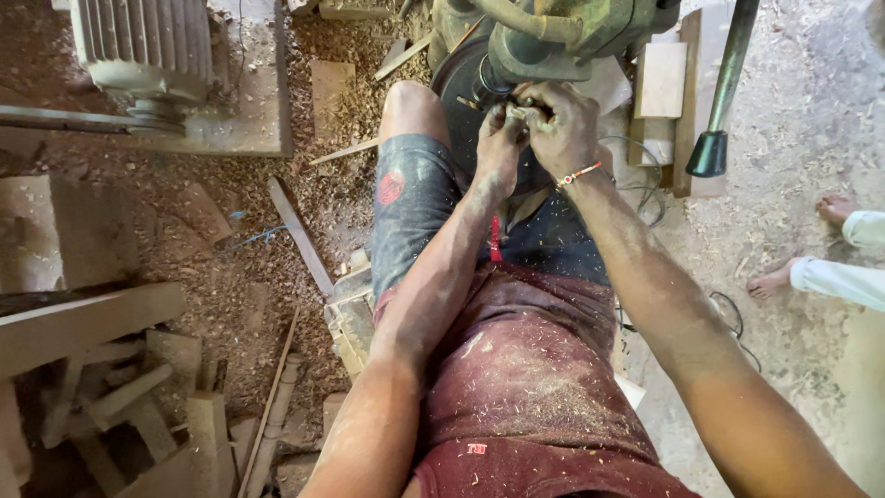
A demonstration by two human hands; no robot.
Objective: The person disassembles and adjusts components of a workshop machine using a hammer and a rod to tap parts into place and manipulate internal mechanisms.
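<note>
Two dusty hands were pressed together at the upper middle of the frame, against a dark green metal machine [553, 32]. The left hand [501, 143] and right hand [564, 124] were clenched around something small; what was gripped could not be told. A grey ribbed electric motor [143, 51] was seen upper left.

Woodworking workshop, sawdust floor [230, 277], electric motor [143, 51]

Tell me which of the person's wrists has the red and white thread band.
The right hand's wrist, with the thread band; the left hand's wrist is bare.
</note>
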